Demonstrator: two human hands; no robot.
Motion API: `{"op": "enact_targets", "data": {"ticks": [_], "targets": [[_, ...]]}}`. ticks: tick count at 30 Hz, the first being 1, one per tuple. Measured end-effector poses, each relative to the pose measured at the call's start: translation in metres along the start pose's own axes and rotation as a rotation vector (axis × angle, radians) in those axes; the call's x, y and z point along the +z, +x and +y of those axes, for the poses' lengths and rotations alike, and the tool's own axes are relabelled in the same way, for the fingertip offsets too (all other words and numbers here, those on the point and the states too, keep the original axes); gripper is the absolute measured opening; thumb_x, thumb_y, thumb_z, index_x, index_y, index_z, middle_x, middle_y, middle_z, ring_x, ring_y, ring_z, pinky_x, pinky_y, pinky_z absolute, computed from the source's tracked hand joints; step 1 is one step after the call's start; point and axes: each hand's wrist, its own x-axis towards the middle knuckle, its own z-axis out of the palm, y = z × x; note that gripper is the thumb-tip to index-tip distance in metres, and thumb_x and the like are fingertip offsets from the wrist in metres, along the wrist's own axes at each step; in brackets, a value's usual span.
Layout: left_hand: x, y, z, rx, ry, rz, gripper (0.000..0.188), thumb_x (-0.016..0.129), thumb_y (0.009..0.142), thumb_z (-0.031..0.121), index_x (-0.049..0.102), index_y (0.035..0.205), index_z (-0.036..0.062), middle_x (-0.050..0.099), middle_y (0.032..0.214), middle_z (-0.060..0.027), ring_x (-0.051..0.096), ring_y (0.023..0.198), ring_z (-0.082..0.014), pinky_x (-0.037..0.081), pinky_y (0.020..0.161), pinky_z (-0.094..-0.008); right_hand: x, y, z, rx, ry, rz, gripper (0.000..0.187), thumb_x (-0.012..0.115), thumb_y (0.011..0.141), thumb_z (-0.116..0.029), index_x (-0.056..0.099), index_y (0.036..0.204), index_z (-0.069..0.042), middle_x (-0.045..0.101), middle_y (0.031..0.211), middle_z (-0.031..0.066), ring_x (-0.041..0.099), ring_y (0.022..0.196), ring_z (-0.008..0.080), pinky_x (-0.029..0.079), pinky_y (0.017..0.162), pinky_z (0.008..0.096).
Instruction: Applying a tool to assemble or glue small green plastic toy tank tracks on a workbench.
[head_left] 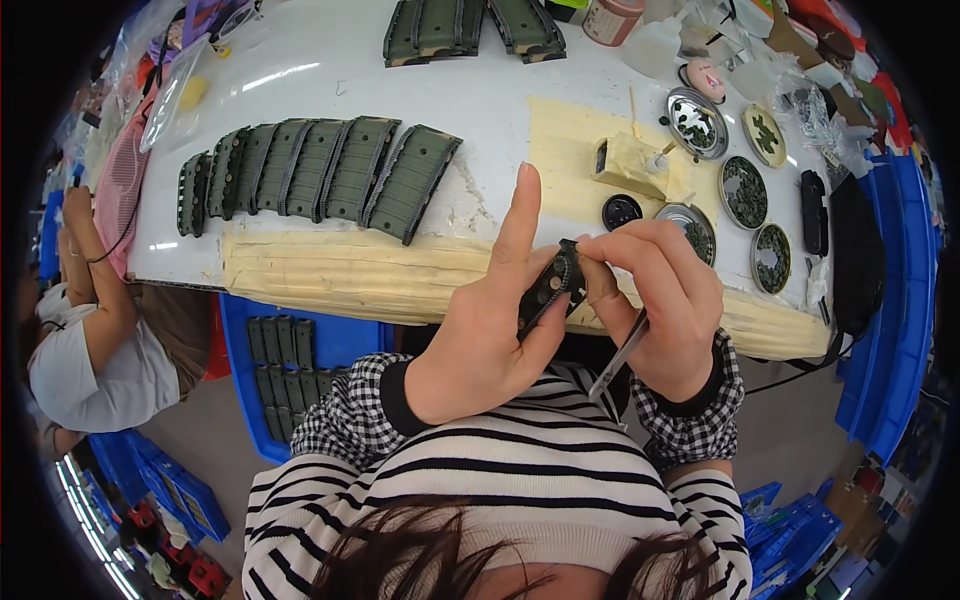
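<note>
In front of my chest, my left hand (465, 345) grips a small dark green piece (550, 288) with a toothed edge and round brass-coloured studs on its side. Its index finger points straight up, while the thumb and other fingers close around the piece. My right hand (668, 300) pinches at the upper end of the same piece with thumb and forefinger. Metal tweezers (620, 358) are tucked in the right palm, slanting down towards my striped top. Fingers hide part of the piece. A row of larger dark green ribbed pieces (335, 170) lies on the white table, left of my hands.
Round dishes (743, 190) of small dark bits stand at the right, near a tape-wrapped block (640, 165) with a stick. More green pieces (432, 30) lie at the far edge. A blue bin (240, 375) sits below the table's left. Another person (110, 350) is at far left.
</note>
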Motion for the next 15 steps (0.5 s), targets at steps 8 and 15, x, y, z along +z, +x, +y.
{"op": "enact_targets", "data": {"ticks": [8,15], "targets": [[0.0008,0.0027,0.0018,0.074,0.06,0.008,0.084,0.056,0.082,-0.009,0.006,0.149,-0.0058,0.039,0.136,-0.0304,0.065,0.093,-0.0355,0.052,0.079,-0.0342,0.0008,-0.002,0.0008,-0.005,-0.001,-0.01,0.028,0.07,0.065,0.006,0.064,0.092,0.001,0.059,0.08,0.0095,0.061,0.062,0.0229,0.048,0.052,0.0314],[0.0019,0.0024,-0.0008,0.119,0.092,0.054,0.087,0.057,0.081,-0.008,0.005,0.15,-0.0045,0.049,0.119,-0.0296,0.065,0.087,-0.0353,0.052,0.075,-0.0345,0.0026,-0.004,0.0005,-0.02,0.016,-0.003,0.025,0.072,0.069,0.004,0.065,0.093,0.001,0.06,0.08,0.0102,0.061,0.06,0.0233,0.048,0.052,0.0311]]}}
